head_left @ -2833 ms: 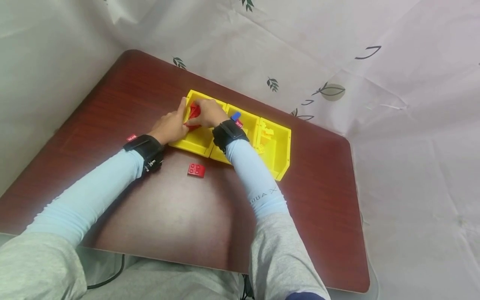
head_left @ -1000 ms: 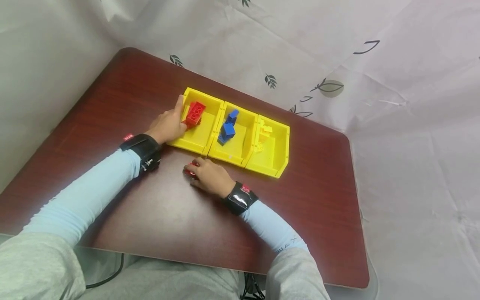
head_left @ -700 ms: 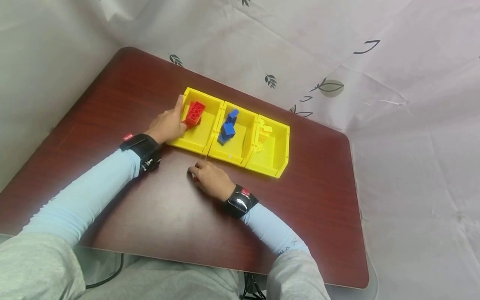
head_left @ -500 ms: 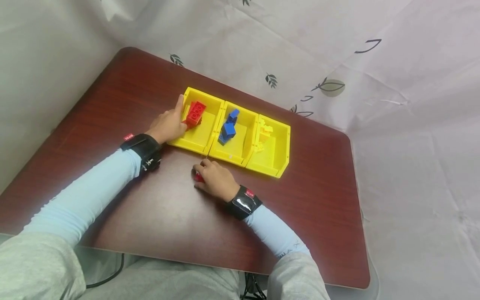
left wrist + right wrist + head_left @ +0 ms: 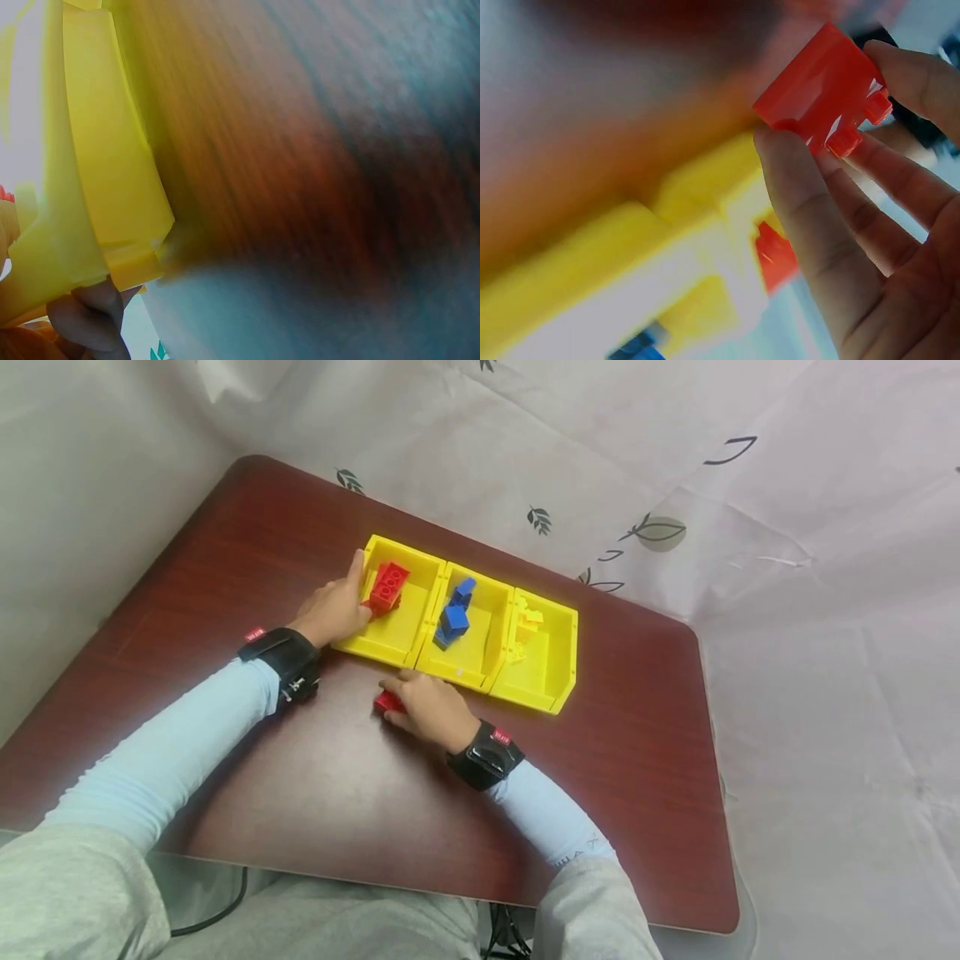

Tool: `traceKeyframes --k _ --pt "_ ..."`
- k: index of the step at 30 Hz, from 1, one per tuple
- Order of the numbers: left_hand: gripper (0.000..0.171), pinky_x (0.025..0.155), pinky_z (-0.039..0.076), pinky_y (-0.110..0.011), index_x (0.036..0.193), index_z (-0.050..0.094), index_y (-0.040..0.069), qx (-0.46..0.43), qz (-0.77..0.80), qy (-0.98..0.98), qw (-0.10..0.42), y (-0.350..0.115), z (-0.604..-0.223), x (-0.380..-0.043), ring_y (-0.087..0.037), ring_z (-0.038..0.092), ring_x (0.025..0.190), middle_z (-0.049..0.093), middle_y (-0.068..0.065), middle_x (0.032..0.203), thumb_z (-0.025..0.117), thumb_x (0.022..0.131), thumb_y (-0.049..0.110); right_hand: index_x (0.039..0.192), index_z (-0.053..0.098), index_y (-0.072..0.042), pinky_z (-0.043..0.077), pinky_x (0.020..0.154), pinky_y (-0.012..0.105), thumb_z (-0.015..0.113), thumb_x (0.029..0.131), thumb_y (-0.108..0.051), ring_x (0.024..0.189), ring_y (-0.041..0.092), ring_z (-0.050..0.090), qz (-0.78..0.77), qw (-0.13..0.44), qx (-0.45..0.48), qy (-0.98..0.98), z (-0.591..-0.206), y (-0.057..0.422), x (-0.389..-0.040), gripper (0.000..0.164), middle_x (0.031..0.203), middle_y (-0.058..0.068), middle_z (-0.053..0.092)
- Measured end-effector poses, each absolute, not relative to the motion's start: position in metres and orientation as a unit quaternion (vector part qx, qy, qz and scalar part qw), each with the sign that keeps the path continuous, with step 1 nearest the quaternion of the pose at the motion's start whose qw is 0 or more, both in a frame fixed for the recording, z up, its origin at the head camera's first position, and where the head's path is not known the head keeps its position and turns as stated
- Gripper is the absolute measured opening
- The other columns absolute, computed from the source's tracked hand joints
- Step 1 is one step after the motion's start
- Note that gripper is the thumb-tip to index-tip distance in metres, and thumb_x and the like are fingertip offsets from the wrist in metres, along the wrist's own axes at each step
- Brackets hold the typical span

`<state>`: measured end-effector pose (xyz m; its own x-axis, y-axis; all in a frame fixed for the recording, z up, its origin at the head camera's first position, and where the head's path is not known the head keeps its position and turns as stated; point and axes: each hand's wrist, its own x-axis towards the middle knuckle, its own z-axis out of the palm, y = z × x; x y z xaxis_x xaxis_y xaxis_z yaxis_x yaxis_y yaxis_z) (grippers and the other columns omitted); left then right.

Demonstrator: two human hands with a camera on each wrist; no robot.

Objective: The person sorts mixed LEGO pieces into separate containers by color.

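Observation:
My left hand (image 5: 333, 610) grips the outer wall of the left yellow bin (image 5: 375, 653); in the left wrist view its fingers (image 5: 86, 322) curl at the bin's lower edge. Low over the table, just in front of the bins, my right hand (image 5: 435, 708) pinches a red building brick (image 5: 387, 702). The right wrist view shows this brick (image 5: 821, 86) between thumb and fingers, with two studs visible. Several red bricks (image 5: 389, 585) lie heaped in the left bin, next to the left thumb.
Blue bricks (image 5: 454, 621) lie in the middle bin (image 5: 472, 652), and small yellow bricks (image 5: 528, 618) in the right bin (image 5: 551, 668). The three bins stand joined in a row on a dark red-brown table (image 5: 622, 760). A pale patterned curtain (image 5: 600, 443) hangs behind the table.
My right hand has left the red bricks in the left bin, come back toward me and taken hold of the red brick on the table. My left hand has stayed at the bin.

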<state>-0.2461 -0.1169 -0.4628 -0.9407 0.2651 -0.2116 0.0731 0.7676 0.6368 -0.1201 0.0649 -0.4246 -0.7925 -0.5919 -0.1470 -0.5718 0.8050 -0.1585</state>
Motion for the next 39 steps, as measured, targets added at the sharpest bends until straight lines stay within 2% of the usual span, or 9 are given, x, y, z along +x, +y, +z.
traceKeyframes --k 4,7,12,16,21,28,39 --pt "0.1 0.067 0.05 -0.035 0.155 -0.021 0.027 0.09 0.336 0.926 0.145 -0.117 -0.462 -0.246 -0.03 0.055 0.066 0.054 -0.017 0.106 0.058 0.093 0.02 0.131 0.063 -0.012 0.05 0.08 0.021 0.075 0.087 -0.031 0.084 0.013 0.059 -0.079 0.109 -0.282 0.95 -0.396 0.054 -0.142 0.05 0.1 0.003 0.067" --pt "0.1 0.07 0.052 -0.038 0.155 -0.02 0.027 0.094 0.339 0.925 0.144 -0.118 -0.461 -0.246 -0.03 0.056 0.069 0.054 -0.018 0.108 0.058 0.093 0.02 0.132 0.062 -0.012 0.052 0.082 0.02 0.073 0.088 -0.031 0.086 0.014 0.061 -0.097 0.127 -0.261 0.952 -0.381 0.045 -0.163 0.049 0.105 0.004 0.068" --pt "0.096 0.081 0.052 -0.048 0.156 -0.017 0.021 0.113 0.324 0.929 0.139 -0.119 -0.464 -0.248 -0.033 0.059 0.079 0.055 -0.021 0.108 0.056 0.095 0.02 0.132 0.063 -0.012 0.053 0.083 0.021 0.069 0.092 -0.026 0.09 0.015 0.063 -0.102 0.18 -0.237 0.949 -0.377 0.033 -0.2 0.043 0.107 0.004 0.07" --pt "0.095 0.08 0.052 -0.049 0.157 -0.013 0.017 0.128 0.318 0.931 0.128 -0.118 -0.468 -0.248 -0.034 0.058 0.079 0.055 -0.021 0.101 0.058 0.094 0.018 0.13 0.063 -0.012 0.052 0.082 0.022 0.066 0.094 -0.026 0.09 0.017 0.061 -0.072 0.204 -0.227 0.95 -0.379 0.027 -0.224 0.038 0.105 0.004 0.068" --pt "0.095 0.072 0.051 -0.045 0.157 -0.011 0.015 0.132 0.324 0.93 0.114 -0.119 -0.466 -0.246 -0.033 0.056 0.071 0.052 -0.019 0.093 0.058 0.092 0.017 0.129 0.06 -0.011 0.052 0.089 0.024 0.064 0.095 -0.026 0.095 0.018 0.061 -0.07 0.19 -0.186 0.961 -0.374 0.024 -0.247 0.037 0.109 0.006 0.065" --pt "0.096 0.063 0.047 -0.036 0.157 -0.015 0.018 0.122 0.321 0.931 0.127 -0.12 -0.463 -0.246 -0.03 0.053 0.066 0.053 -0.019 0.093 0.057 0.094 0.018 0.13 0.059 -0.012 0.053 0.093 0.027 0.066 0.094 -0.025 0.102 0.018 0.064 -0.076 0.168 -0.144 0.972 -0.376 0.022 -0.264 0.04 0.116 0.006 0.067" --pt "0.098 0.065 0.046 -0.036 0.156 -0.017 0.02 0.113 0.323 0.93 0.133 -0.119 -0.462 -0.246 -0.03 0.053 0.067 0.052 -0.018 0.091 0.058 0.093 0.018 0.133 0.061 -0.017 0.051 0.096 0.026 0.071 0.088 -0.03 0.105 0.017 0.062 -0.065 0.16 -0.115 0.978 -0.38 0.021 -0.268 0.048 0.119 0.003 0.066"
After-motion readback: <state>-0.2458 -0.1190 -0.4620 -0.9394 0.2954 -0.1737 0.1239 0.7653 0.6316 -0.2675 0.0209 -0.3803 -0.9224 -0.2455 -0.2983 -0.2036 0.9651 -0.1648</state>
